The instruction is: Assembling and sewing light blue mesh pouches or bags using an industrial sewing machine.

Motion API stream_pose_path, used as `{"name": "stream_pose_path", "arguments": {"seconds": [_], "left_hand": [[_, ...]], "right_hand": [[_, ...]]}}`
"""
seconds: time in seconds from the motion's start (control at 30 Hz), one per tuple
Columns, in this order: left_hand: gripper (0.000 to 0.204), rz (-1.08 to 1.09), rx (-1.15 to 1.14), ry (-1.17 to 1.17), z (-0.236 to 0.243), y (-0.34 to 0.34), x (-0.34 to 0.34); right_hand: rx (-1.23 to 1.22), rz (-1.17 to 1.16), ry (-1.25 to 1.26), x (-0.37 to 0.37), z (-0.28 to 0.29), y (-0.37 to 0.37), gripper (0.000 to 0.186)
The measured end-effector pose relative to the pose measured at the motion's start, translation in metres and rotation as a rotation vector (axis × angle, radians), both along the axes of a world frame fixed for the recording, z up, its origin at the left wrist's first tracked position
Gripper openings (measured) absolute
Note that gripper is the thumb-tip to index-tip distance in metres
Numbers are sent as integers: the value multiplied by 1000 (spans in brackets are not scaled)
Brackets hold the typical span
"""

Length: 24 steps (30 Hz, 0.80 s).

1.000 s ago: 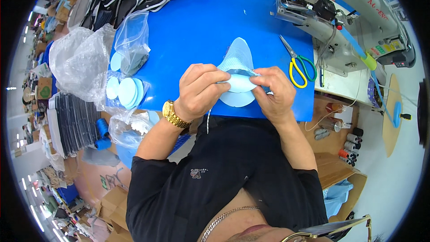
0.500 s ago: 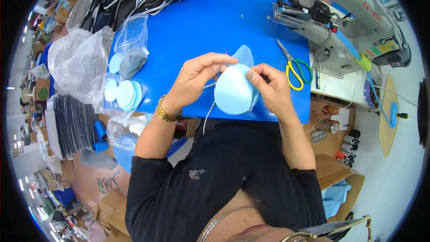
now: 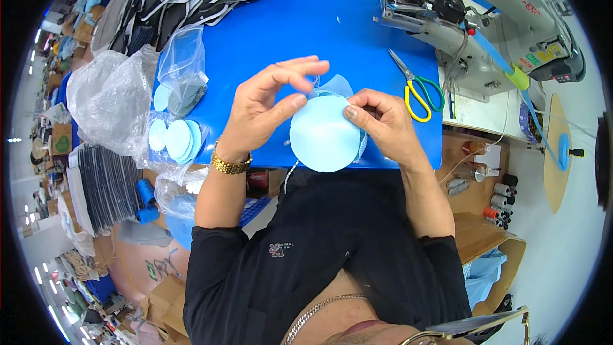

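The right hand [image 3: 383, 124] pinches the upper right edge of a round, pale blue foam pad [image 3: 322, 135], its fingers [image 3: 352, 110] clenched on it just above the near rim of the bright blue desk [image 3: 281, 32]. The left hand [image 3: 268, 105] touches the pad's upper left edge with its thumb, the other fingers spread loose above. Yellow-and-green-handled scissors [image 3: 418, 86] lie just right of the right fingers. A stack of similar pale blue discs [image 3: 175, 139] sits well left of the left fingers.
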<state>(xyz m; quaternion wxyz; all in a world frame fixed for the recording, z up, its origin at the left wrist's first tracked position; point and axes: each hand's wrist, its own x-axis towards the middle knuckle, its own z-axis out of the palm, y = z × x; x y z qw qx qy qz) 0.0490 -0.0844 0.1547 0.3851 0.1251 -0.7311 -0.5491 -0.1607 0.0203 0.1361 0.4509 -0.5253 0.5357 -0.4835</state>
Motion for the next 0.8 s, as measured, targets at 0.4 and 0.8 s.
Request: {"name": "stream_pose_path", "arguments": {"seconds": [0.4,0.8], "left_hand": [[37,-124,92,-175,-7,-2,-3],[5,-91,203,165,23,5,9]], "right_hand": [[-27,42,-55,-1,-4,-2,20],[-106,-10,114,-3,3,-3,14]]}}
